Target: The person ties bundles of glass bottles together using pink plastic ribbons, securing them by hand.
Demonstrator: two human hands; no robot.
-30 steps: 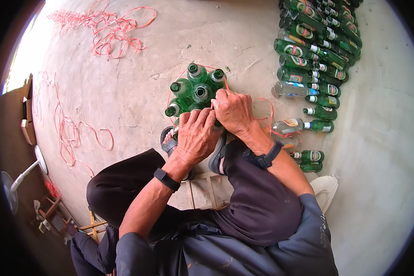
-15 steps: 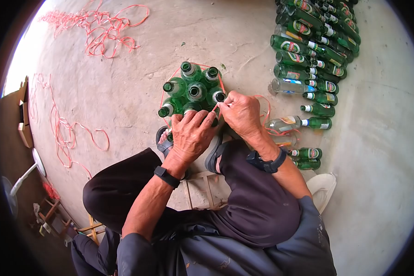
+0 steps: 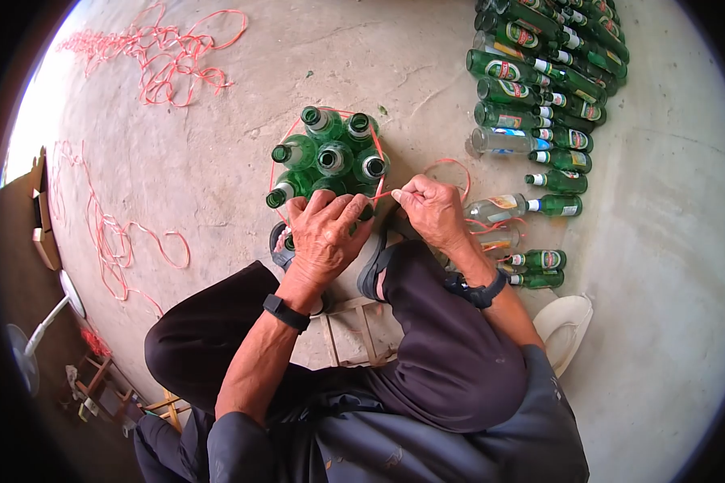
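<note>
Several upright green bottles (image 3: 331, 158) stand bunched together on the floor, with a thin red string (image 3: 379, 143) looped around them. My left hand (image 3: 326, 233) lies over the near bottles, its fingers bent down among the necks; the fingertips are partly hidden. Just right of the bunch, my right hand (image 3: 433, 211) pinches the red string between thumb and fingers. A short taut length runs from that pinch to the bunch near my left hand. More string trails behind my right hand.
Rows of lying bottles (image 3: 532, 84) fill the upper right, with a few loose ones (image 3: 559, 205) nearer. Tangled red string (image 3: 169, 60) lies at the upper left, another tangle (image 3: 117, 241) lower. A white fan (image 3: 48, 322) and a wooden stool frame (image 3: 97, 386) are at the lower left.
My right hand has moved right, away from the bottles, drawing out the string. My left hand stays on the near bottles. The whole view has shifted slightly.
</note>
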